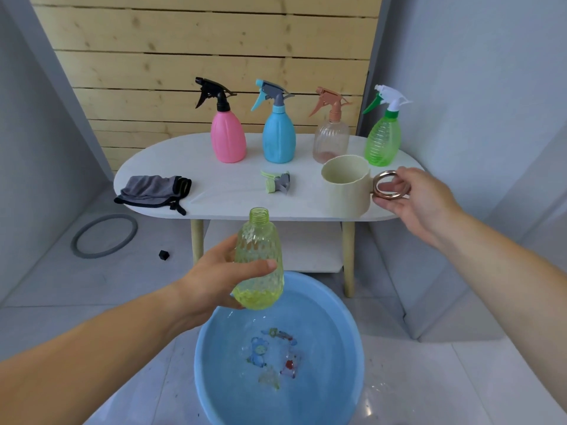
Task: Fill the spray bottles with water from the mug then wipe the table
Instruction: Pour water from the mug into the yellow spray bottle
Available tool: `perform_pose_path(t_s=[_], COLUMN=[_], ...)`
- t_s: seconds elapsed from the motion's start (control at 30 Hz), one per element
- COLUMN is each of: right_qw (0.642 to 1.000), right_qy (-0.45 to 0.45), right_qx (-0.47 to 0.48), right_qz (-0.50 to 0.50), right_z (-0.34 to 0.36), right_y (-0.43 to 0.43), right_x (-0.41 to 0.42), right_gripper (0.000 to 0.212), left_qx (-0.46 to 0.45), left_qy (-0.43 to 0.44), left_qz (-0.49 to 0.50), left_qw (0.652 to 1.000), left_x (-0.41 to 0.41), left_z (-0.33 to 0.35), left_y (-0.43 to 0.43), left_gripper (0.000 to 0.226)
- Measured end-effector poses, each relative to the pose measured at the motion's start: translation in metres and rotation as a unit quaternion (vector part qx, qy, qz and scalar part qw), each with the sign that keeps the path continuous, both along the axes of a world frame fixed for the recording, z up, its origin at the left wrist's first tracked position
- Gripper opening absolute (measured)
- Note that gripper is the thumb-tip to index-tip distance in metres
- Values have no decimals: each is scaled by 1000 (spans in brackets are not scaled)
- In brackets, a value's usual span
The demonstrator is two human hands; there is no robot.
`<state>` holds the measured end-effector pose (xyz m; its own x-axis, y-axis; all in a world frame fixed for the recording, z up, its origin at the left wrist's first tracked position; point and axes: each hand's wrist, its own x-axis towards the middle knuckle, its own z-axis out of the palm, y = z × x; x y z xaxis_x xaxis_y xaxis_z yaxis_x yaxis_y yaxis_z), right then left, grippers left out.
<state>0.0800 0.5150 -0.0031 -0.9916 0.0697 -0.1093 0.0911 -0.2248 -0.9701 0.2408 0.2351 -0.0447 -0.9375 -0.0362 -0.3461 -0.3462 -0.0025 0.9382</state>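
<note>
My left hand (214, 280) grips an uncapped yellow-green bottle (259, 259), upright above the blue basin (346, 326); a little liquid sits in its bottom. My right hand (417, 197) holds the metal ring handle of the cream mug (346, 188), which stands on the white table (214, 194) near its front right edge. The bottle's spray head (276, 181) lies on the table. Pink (228, 139), blue (278, 139), clear peach (331, 142) and green (383, 139) spray bottles stand capped in a row at the back. A grey cloth (153, 190) lies at the table's left end.
The basin sits on the tiled floor in front of the table and holds water. A grey ring (104, 236) and a small black object (164, 255) lie on the floor at left. A wooden slat wall stands behind the table.
</note>
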Motion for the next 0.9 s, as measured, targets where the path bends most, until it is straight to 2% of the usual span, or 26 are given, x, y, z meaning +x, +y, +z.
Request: perform_pose_path(t_s=[0.1,0.23,0.4,0.6,0.73,0.9], right_qw=[998,995,997,984,980,975], right_qy=[-39,-66,-43,-9,9,27], right_qx=[13,6,51,171,192,208], right_qz=[-39,-67,-30,-39,-52,-67], right_z=[-11,-24,-35,-52,-54,-56], right_y=[12,23,22,27,28,28], right_x=[-28,-56,-74,-82,-85,-86], right_gripper=[24,21,15,21,10,10], left_qx=[-4,-3,-2,-6,-10,-10], left_qy=[-2,-4,2,1,-1,-3], left_qz=[-5,-17,-33,-41,-49,-47], left_qw=[1000,1000,999,999,999,999], left_x=[-7,-14,-22,-32,-34,-34], left_z=[-1,-7,-11,-14,-15,-15], left_y=[5,11,22,33,36,38], left_gripper=[65,67,65,66,64,65])
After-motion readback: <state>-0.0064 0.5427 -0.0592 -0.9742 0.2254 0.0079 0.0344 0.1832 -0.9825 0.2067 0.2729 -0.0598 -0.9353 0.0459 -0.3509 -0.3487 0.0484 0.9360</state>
